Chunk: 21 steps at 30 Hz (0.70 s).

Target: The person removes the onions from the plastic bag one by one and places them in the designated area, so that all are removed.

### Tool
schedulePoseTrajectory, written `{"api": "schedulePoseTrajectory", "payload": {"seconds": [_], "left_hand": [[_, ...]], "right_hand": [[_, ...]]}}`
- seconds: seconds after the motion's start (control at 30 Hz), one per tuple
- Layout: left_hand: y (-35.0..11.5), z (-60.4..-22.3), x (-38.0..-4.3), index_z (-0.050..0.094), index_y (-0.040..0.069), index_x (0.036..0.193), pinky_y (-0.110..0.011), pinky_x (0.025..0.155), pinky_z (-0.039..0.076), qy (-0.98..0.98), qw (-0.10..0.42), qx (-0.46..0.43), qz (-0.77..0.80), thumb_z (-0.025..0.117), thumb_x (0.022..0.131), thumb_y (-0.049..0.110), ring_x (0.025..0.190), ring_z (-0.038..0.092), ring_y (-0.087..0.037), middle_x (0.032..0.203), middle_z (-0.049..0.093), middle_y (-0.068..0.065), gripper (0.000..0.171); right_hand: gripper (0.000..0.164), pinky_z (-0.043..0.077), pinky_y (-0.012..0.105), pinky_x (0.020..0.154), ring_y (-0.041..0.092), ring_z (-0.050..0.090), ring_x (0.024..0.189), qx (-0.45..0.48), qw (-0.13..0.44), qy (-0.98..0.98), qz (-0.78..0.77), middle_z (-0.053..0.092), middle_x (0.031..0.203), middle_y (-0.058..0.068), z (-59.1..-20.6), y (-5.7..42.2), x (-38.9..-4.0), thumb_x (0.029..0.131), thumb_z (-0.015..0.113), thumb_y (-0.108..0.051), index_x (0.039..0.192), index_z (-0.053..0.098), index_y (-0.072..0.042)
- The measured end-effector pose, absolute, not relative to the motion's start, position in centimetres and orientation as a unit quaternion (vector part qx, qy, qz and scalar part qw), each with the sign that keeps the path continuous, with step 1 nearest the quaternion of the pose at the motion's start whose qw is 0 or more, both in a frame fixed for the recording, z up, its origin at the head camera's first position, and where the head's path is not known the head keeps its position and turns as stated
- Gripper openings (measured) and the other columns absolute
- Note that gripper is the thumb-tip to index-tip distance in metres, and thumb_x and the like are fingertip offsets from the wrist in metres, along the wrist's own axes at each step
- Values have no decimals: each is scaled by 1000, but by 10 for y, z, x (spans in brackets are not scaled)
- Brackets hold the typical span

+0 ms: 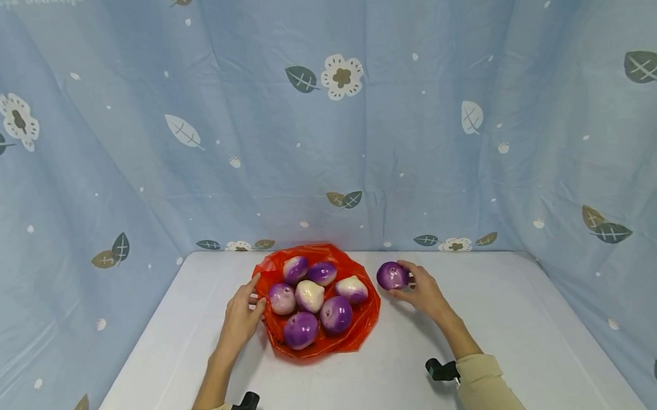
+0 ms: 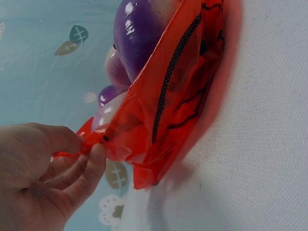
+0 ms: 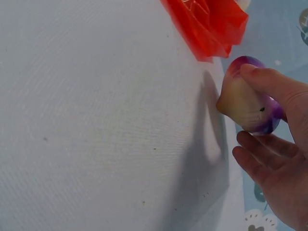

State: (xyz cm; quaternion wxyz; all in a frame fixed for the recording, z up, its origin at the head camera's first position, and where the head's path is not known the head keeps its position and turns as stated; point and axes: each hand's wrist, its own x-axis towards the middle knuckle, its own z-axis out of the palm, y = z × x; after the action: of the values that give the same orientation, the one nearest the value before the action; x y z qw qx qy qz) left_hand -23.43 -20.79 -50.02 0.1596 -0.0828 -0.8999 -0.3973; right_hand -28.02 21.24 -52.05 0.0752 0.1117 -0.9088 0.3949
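A red plastic bag (image 1: 367, 315) lies spread on the white table with several purple-and-white turnips (image 1: 335, 314) inside it. On the bag's left side, my left hand (image 1: 239, 318) pinches the rim between thumb and fingers; the left wrist view shows the red film (image 2: 132, 139) caught there. To the right of the bag, my right hand (image 1: 426, 292) holds one turnip (image 1: 392, 275) between thumb and fingers. In the right wrist view, that turnip (image 3: 243, 101) shows its pale pointed end, and its shadow falls on the table. The held turnip is apart from the bag.
The white table (image 1: 484, 308) extends on both sides of the bag. Behind it hangs a blue curtain (image 1: 415, 129) with leaves and flowers, meeting the table's back edge. A black wrist device (image 1: 243, 408) sits at the left sleeve, another (image 1: 442, 370) at the right.
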Motion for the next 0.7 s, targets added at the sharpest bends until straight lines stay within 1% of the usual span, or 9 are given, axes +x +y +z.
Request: {"api": "schedulePoseTrajectory", "payload": {"seconds": [0.4,0.7], "left_hand": [[-208,-501,-233,46,3,145,-35,71,62,-901,156,-82,-396,65,90,2,88,69,-28,107,63,-18,58],[-207,-500,-234,46,4,145,-36,72,62,-904,153,-75,-392,66,90,2,88,68,-28,108,63,-18,59]], "right_hand": [[74,55,51,93,35,64,106,102,69,-909,397,55,131,23,-523,211,-285,79,82,-23,142,46,-9],[77,53,52,97,37,61,114,68,34,-911,405,52,136,24,-521,210,-286,84,77,-30,147,39,-9]]}}
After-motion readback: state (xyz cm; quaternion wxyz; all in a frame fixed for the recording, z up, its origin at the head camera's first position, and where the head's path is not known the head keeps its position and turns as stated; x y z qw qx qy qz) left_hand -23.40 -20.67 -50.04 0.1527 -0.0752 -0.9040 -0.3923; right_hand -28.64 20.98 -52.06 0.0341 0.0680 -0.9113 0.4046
